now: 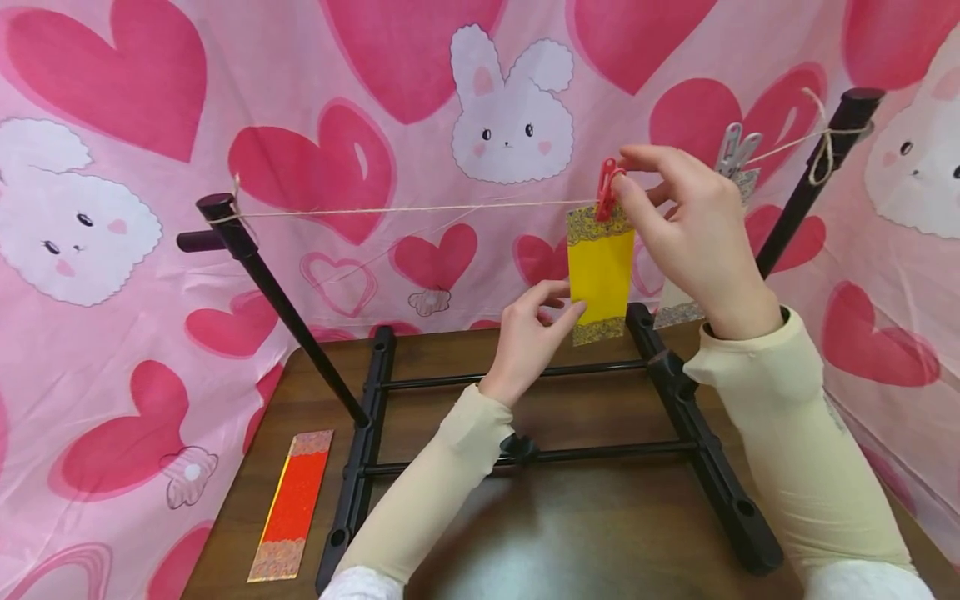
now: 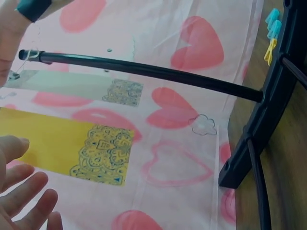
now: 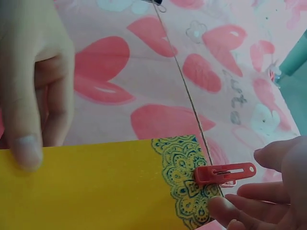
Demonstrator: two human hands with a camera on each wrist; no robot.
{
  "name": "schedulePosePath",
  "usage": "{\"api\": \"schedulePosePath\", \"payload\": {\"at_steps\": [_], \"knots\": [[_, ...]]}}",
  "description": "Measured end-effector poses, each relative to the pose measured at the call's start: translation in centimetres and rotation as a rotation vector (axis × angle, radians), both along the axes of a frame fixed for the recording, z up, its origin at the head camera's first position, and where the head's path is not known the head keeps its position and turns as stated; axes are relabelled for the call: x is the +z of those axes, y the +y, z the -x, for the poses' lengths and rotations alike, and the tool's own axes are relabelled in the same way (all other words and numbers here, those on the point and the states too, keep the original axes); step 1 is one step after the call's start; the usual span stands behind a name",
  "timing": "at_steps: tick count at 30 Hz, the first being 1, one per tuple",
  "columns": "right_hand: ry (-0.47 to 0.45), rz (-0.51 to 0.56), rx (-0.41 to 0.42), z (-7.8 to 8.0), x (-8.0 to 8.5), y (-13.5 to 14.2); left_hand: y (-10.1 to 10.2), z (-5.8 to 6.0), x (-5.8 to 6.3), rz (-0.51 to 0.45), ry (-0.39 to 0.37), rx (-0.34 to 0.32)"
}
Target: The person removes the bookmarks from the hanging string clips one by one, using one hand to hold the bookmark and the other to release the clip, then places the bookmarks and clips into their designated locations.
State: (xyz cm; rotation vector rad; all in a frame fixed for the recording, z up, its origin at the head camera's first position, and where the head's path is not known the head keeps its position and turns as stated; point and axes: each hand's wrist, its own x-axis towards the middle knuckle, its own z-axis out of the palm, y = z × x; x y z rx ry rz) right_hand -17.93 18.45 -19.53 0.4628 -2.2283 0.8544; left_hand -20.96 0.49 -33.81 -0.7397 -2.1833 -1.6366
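A yellow card [image 1: 602,271] with patterned ends hangs from the string [image 1: 420,208], and a red clothespin [image 1: 606,190] bites its top edge. My right hand [image 1: 686,217] is at the clothespin; in the right wrist view its thumb and fingers are spread on either side of the handles. My left hand [image 1: 525,337] is by the card's left edge. Its thumb [image 3: 28,152] overlaps the card's face, and its other fingers [image 2: 36,191] are loosely spread beside that edge. Partly hidden behind my right hand, a pale card [image 1: 675,298] hangs by a grey clothespin [image 1: 731,152].
A black frame [image 1: 360,467] stands on the brown table [image 1: 570,533], the string tied between its two posts. Left of it lies a red card [image 1: 296,500]. Blue clips [image 2: 273,24] and a yellow clip [image 2: 269,51] lie beside the frame. Pink heart-print cloth [image 1: 360,67] forms the backdrop.
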Motion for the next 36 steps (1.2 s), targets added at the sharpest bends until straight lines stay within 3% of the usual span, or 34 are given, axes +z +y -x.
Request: {"api": "schedulePosePath", "payload": {"at_steps": [10, 24, 36], "knots": [[-0.132, 0.040, 0.032, 0.2, 0.9, -0.6, 0.5, 0.0, 0.1, -0.012, -0.018, 0.014], [-0.162, 0.124, 0.085, 0.1, 1.3, -0.4, 0.4, 0.0, 0.0, -0.023, -0.016, 0.034], [-0.160, 0.100, 0.074, -0.2, 1.5, -0.2, -0.1, 0.1, 0.1, -0.012, -0.003, 0.058]]}}
